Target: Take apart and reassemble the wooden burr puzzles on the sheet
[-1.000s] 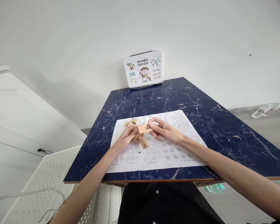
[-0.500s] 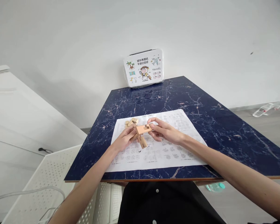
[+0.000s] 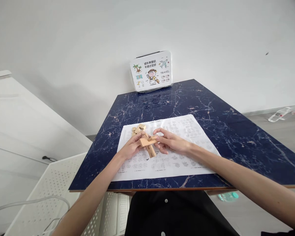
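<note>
Close to the front edge of the blue tabletop (image 3: pixel 211 108) lies the printed sheet (image 3: pixel 168 164). Above it, the fingers of the left hand (image 3: pixel 130 148) grip the left side of the wooden assembly (image 3: pixel 145 142), and the fingers of the right hand (image 3: pixel 174 142) pinch its right end. Just beyond the left hand, some wooden blocks (image 3: pixel 138 128) rest on the sheet. Farther, one white case (image 3: pixel 151 72) stands near the wall (image 3: pixel 88 39)

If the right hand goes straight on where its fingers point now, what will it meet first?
The right hand would first meet the wooden piece at its fingertips, then probably the left hand beyond; depth is unclear here.
</note>
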Demonstrator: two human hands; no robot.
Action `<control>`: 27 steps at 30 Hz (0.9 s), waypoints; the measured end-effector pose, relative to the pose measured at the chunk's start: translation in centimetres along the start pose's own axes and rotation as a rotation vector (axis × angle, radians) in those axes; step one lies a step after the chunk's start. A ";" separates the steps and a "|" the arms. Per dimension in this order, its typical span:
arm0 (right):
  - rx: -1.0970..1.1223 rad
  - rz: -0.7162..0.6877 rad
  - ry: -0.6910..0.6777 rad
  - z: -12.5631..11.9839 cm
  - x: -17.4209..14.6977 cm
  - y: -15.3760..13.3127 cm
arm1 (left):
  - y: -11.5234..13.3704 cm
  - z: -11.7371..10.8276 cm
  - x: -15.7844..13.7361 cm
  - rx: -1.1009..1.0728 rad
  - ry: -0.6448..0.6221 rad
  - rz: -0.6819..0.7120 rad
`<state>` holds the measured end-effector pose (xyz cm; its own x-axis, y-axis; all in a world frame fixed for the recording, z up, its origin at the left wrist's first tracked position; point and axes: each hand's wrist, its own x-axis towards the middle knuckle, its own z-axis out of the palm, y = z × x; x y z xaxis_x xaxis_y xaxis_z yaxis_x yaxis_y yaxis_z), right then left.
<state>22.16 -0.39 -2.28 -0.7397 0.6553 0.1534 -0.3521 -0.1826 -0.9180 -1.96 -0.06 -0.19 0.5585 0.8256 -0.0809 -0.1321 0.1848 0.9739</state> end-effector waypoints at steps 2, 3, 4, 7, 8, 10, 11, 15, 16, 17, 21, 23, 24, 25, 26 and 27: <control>0.011 -0.026 0.010 0.0 0.1 0.0 | 0.1 0.3 0.0 -0.027 0.019 0.002; 0.018 -0.033 0.008 0.1 0.1 -0.1 | 0.2 0.3 0.0 -0.041 0.023 -0.004; 0.024 -0.034 0.001 0.1 0.1 -0.2 | 0.2 0.4 0.0 -0.052 0.024 -0.015; 0.026 -0.025 -0.013 0.3 0.1 -0.5 | -0.1 0.2 0.1 -0.074 0.038 -0.038; 0.017 -0.025 -0.013 0.3 0.1 -0.6 | -0.2 0.1 0.1 -0.083 0.045 -0.037; -0.018 -0.035 -0.004 0.5 0.1 -0.6 | -0.4 -0.1 0.0 -0.097 0.062 -0.036; -0.043 -0.042 0.002 0.5 0.1 -0.5 | -0.4 -0.1 0.0 -0.103 0.067 -0.034; -0.138 -0.068 0.009 0.5 0.1 -0.1 | -0.3 0.3 -0.2 -0.098 0.026 -0.031; -0.160 -0.070 0.006 0.5 0.1 0.0 | -0.2 0.5 -0.2 -0.091 0.002 -0.029; -0.181 -0.071 0.002 0.5 0.1 0.1 | -0.1 0.7 -0.2 -0.079 -0.021 -0.026; -0.254 -0.074 -0.002 0.5 0.3 0.4 | 0.0 1.1 -0.2 -0.058 -0.026 0.005; -0.274 -0.084 -0.005 0.6 0.3 0.5 | -0.1 1.1 -0.2 -0.090 0.002 0.008; -0.277 -0.091 -0.010 0.6 0.3 0.4 | -0.2 1.1 -0.2 -0.108 0.011 0.003; -0.277 -0.097 -0.019 0.7 0.3 0.3 | -0.2 1.1 -0.2 -0.121 0.014 -0.003; -0.276 -0.102 -0.029 0.8 0.3 0.2 | -0.1 1.1 -0.2 -0.127 0.009 -0.008; -0.278 -0.106 -0.040 0.9 0.2 0.1 | 0.0 1.1 -0.3 -0.125 -0.004 -0.009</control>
<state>21.45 -0.89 -2.06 -0.7315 0.6293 0.2626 -0.2616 0.0966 -0.9603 -1.18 -0.89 0.06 0.5632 0.8216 -0.0883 -0.2279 0.2572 0.9391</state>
